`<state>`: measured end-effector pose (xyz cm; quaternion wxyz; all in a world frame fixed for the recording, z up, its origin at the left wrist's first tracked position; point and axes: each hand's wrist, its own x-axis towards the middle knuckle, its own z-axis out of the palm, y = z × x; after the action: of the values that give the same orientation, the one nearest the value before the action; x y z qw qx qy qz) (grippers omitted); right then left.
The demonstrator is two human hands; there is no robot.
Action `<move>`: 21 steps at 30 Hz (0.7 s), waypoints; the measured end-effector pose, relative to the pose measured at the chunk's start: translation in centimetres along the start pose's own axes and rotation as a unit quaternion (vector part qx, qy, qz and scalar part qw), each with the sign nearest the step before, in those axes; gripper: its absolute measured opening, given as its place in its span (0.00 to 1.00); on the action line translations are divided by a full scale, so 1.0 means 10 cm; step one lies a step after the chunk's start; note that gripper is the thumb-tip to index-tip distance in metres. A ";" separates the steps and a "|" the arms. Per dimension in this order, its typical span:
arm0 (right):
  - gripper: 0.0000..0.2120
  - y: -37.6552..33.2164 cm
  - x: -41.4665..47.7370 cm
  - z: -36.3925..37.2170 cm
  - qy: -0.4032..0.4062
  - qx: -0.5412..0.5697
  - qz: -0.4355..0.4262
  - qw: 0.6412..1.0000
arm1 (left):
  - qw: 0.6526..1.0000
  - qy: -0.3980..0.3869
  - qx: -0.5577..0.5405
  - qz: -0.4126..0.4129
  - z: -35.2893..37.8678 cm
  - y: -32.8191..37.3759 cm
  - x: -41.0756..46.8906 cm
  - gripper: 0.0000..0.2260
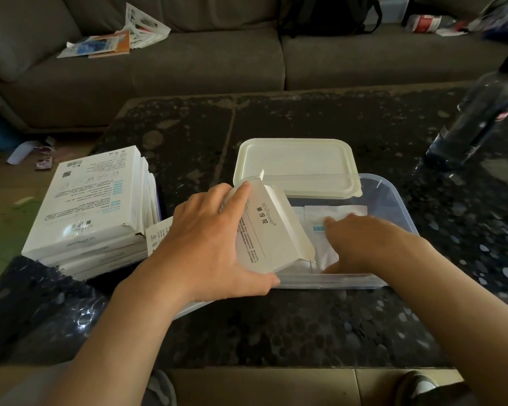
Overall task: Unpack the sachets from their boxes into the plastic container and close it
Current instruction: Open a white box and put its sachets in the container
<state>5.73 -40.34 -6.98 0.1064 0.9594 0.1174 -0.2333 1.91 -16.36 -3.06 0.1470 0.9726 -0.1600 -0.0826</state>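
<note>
My left hand (206, 244) grips a white box (272, 230) tilted over the left end of the clear plastic container (399, 206); the box's flap is open toward the container. White sachets (335, 213) lie flat inside. My right hand (361, 244) rests inside the container with its fingers on the sachets by the box's open end; whether it grips them I cannot tell. The cream lid (296, 167) leans on the container's far rim. A stack of white boxes (91, 206) sits to the left on the table.
A dark speckled table (305, 118) carries everything. A clear bottle (478, 115) stands at the right. A dark bag (38, 303) lies at the table's near left corner. A grey sofa (217, 63) with papers lies beyond. A small leaflet (159, 235) pokes out beside the stack.
</note>
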 end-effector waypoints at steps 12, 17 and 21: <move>0.41 0.01 -0.03 -0.04 0.003 0.027 -0.006 1.000 | 1.000 -0.001 0.001 -0.001 0.02 -0.02 0.02 0.61; 0.26 0.08 -0.14 -0.29 0.033 0.127 -0.022 0.991 | 1.000 -0.003 0.002 -0.005 0.00 0.00 0.01 0.61; 0.04 0.06 -0.32 -0.63 0.156 0.410 -0.077 0.895 | 1.000 0.004 0.018 0.004 -0.02 0.02 -0.01 0.62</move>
<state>5.74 -39.83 0.10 -0.3343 0.9300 0.0997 -0.1158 1.82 -16.50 -2.81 0.1308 0.9746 -0.1651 -0.0757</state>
